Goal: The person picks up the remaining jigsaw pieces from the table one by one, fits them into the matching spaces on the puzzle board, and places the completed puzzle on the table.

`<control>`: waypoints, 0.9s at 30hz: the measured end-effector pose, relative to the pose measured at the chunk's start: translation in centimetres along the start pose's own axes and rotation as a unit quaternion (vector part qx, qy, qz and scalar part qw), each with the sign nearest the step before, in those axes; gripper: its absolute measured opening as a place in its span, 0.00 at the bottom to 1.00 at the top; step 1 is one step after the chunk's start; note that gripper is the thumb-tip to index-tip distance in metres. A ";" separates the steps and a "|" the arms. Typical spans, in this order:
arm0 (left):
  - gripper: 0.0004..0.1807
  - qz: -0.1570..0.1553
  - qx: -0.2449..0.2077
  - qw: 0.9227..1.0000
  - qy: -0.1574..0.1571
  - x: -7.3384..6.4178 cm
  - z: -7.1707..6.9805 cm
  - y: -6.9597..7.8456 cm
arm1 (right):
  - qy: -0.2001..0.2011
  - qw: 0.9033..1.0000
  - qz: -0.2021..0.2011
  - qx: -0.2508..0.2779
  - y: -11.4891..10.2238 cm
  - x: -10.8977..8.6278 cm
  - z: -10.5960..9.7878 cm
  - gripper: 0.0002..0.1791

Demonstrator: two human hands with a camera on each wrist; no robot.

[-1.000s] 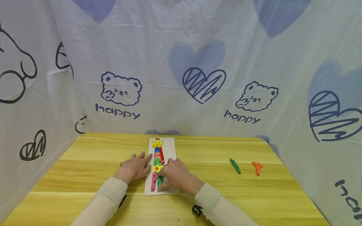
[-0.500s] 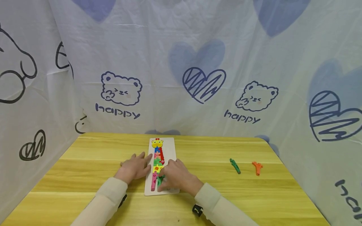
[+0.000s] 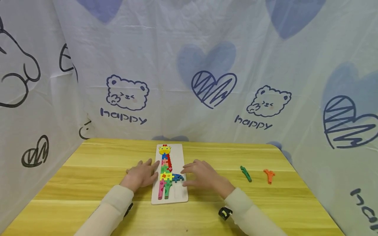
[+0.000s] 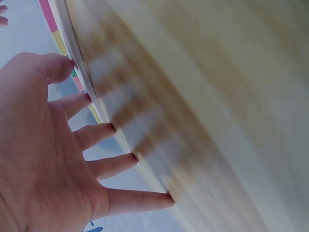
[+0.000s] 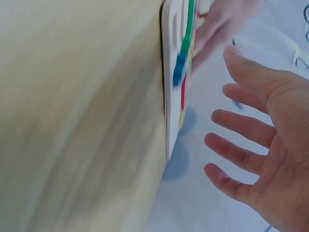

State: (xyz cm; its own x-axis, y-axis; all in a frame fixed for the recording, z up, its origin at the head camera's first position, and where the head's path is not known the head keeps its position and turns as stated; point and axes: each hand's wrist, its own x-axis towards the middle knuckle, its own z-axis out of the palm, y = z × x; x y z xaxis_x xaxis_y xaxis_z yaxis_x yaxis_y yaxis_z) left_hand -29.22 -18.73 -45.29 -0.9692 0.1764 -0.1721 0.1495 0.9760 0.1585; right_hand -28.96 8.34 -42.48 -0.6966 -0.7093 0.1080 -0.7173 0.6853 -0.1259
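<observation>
A white puzzle board point(image 3: 178, 154) lies on the table with a giraffe of coloured pieces in it. The yellow head point(image 3: 164, 149) is at the far end; a pink leg piece point(image 3: 160, 190) and a green leg piece point(image 3: 167, 189) sit at the near end. A blue piece point(image 3: 178, 177) joins the yellow body on the right. My left hand point(image 3: 141, 175) rests spread at the board's left edge, its fingertips point(image 4: 126, 198) down on the table in the left wrist view. My right hand point(image 3: 203, 175) hovers by the right edge, fingers apart, holding nothing.
To the right on the wooden table point(image 3: 224, 196) lie a loose green piece point(image 3: 245, 173) and a loose orange piece point(image 3: 269, 176). A white curtain point(image 3: 189, 124) with printed hearts and bears hangs behind the table and along its sides.
My right hand has let go of the green leg piece and moved right, off the board. The blue piece and green leg are now uncovered. My left hand stays in place.
</observation>
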 end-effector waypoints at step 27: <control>0.33 0.000 -0.004 1.000 0.003 0.1 0.1 -0.1 | 0.022 0.997 0.065 -0.022 13.2 -11.5 -3.7 0.27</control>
State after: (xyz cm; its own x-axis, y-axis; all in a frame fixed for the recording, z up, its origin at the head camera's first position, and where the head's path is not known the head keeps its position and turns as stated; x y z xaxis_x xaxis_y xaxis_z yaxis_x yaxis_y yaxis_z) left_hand -29.34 -18.78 -45.46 -0.9703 0.1762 -0.1659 0.1486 0.9748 0.1662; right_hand -30.44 26.18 -41.73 -0.7830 -0.6068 0.1367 -0.6202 0.7784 -0.0976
